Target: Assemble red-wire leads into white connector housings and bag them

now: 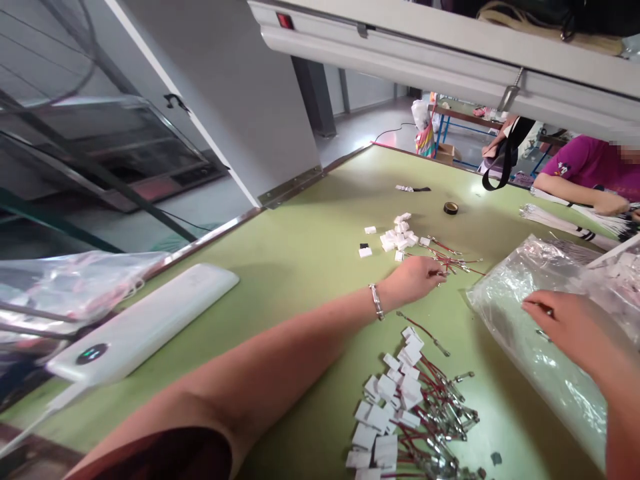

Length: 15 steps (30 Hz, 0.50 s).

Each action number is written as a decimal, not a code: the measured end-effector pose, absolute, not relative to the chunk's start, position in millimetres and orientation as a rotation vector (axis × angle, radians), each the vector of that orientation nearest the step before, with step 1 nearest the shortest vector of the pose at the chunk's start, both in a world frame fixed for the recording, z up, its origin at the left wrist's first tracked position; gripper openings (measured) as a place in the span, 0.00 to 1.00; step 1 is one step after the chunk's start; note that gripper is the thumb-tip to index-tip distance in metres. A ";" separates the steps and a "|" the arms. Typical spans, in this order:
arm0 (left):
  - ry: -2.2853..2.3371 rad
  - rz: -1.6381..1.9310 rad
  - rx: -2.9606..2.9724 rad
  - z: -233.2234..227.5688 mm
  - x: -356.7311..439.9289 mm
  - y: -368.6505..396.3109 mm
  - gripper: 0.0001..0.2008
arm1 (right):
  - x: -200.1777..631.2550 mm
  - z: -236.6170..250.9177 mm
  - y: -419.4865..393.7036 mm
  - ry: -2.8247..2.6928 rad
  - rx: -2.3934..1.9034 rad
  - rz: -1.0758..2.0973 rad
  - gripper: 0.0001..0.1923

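Red wires [453, 261] on green table [300, 267], L hand [413, 279] touching; workshop.

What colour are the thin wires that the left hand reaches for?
The wires near the left hand are red, seen in the head view.

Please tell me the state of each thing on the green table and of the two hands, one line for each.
left hand: reaching out, fingers closed on loose red wires
right hand: resting on clear plastic bag, pinching a small metal piece
white connectors: loose heap, unwired
wired connectors: piled, wires attached
tape roll: lying flat
power bank: light on
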<state>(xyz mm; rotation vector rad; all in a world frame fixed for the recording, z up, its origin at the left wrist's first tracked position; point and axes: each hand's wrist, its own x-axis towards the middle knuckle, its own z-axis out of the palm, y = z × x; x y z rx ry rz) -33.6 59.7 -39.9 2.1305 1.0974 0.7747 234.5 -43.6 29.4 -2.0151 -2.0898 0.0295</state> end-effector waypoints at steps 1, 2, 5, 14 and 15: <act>1.070 0.748 2.144 -41.4 -32.3 58.1 0.09 | 250.1 32.2 -42.6 -2.105 -2.075 0.044 0.14; 1.034 0.731 2.140 -41.7 -31.1 56.2 0.10 | 263.3 33.4 -42.0 -2.134 -2.144 0.075 0.15; 0.921 0.694 2.096 -39.4 -28.4 52.1 0.14 | 286.1 27.6 -43.7 -2.223 -2.373 0.146 0.12; 0.915 0.700 1.990 -43.9 -27.0 53.1 0.15 | 297.6 -37.4 -59.1 -2.279 -2.321 -0.198 0.14; 0.910 0.695 1.982 -43.9 -27.0 52.4 0.15 | 297.8 -39.6 -58.9 -2.282 -2.280 -0.252 0.15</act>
